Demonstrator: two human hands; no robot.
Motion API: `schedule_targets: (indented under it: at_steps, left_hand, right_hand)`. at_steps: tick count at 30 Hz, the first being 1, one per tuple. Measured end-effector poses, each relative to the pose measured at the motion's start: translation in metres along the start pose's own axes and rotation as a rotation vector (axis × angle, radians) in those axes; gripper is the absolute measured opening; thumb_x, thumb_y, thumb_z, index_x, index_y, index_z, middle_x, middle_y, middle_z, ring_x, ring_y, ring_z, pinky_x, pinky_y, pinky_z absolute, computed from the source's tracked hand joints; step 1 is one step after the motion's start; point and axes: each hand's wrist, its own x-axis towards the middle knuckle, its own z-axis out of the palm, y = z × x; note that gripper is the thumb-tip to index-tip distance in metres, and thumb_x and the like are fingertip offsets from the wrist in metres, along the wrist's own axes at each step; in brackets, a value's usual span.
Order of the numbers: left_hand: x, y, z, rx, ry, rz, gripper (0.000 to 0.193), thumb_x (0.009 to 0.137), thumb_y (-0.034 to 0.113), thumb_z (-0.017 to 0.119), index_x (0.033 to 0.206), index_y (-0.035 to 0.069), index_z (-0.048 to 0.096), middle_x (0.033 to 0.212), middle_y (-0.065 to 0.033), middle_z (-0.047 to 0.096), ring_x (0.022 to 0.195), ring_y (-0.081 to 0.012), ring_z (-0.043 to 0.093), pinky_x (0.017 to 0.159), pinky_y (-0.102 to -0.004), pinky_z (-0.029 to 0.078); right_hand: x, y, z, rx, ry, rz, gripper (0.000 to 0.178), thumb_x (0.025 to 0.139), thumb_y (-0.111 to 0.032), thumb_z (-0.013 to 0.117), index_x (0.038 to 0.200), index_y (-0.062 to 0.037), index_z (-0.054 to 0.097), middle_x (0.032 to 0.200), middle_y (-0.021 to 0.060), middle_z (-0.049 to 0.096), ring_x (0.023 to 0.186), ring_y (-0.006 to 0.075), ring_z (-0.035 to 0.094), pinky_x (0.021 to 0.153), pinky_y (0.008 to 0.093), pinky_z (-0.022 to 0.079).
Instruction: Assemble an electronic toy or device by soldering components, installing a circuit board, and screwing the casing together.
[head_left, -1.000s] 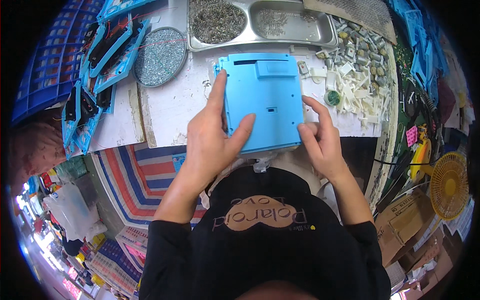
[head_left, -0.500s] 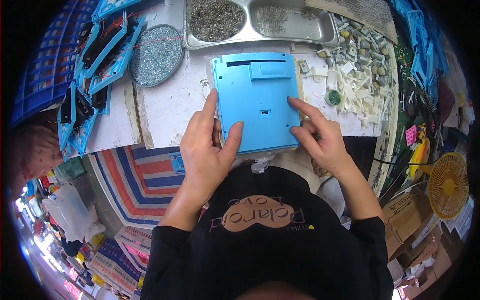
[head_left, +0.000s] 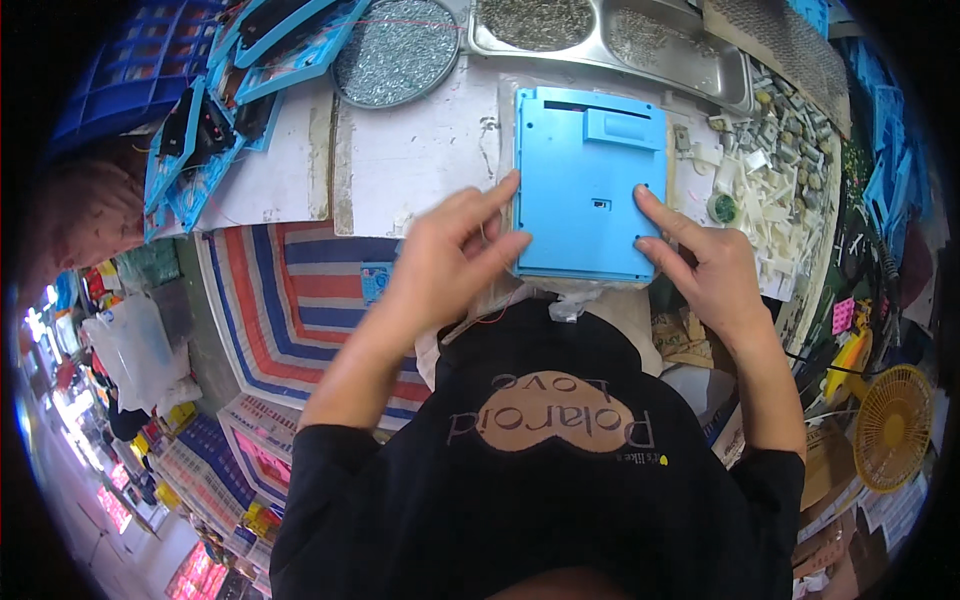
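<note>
A light blue plastic casing [head_left: 575, 235], squarish and flat, lies face up near the table's front edge. It has a dark slot, a raised block and a small rectangular opening; clear plastic shows beneath it. My left hand [head_left: 450, 250] is beside its left edge, with index finger and thumb apart and their tips at that edge. The other left fingers are partly hidden. My right hand [head_left: 712, 265] holds the casing's right side, index fingertip and thumb on its face; its remaining fingers are mostly hidden.
A round tray of small silvery screws [head_left: 395, 55] and a steel tray [head_left: 680, 75] with small metal parts stand behind. White plastic pieces [head_left: 770, 215] are heaped at right. More blue casings [head_left: 200, 150] with red wires stack at left. A yellow fan [head_left: 893, 428] sits at lower right.
The view has shifted, so the table and casing appear farther right and slightly higher. My left thumb has slid back toward the casing's left edge. My right hand stays on the casing.
</note>
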Motion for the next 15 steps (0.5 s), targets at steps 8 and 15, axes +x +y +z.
schedule_targets:
  at_steps: [8, 15]
  left_hand:
    - [0.102, -0.035, -0.069, 0.879, 0.469, 0.24, 0.015, 0.086, 0.018, 0.076, 0.091, 0.004, 0.075, 0.089, -0.0141, 0.068, 0.085, -0.0335, 0.069, 0.075, -0.0437, 0.055]
    - [0.113, -0.037, -0.077, 0.846, 0.365, 0.053, 0.015, 0.087, 0.018, 0.073, 0.097, 0.007, 0.075, 0.096, -0.0131, 0.071, 0.092, -0.0347, 0.07, 0.082, -0.0436, 0.055]
  right_hand:
    - [0.032, -0.036, -0.045, -0.447, -0.159, -0.326, 0.034, 0.085, -0.027, 0.077, 0.115, -0.012, 0.077, 0.071, 0.0096, 0.066, 0.076, 0.0311, 0.063, 0.07, 0.0431, 0.051]
    - [0.184, -0.074, -0.028, -0.32, 0.007, -0.705, 0.013, 0.084, -0.018, 0.075, 0.082, -0.0054, 0.074, 0.08, 0.0106, 0.066, 0.086, 0.0283, 0.061, 0.078, 0.0418, 0.05]
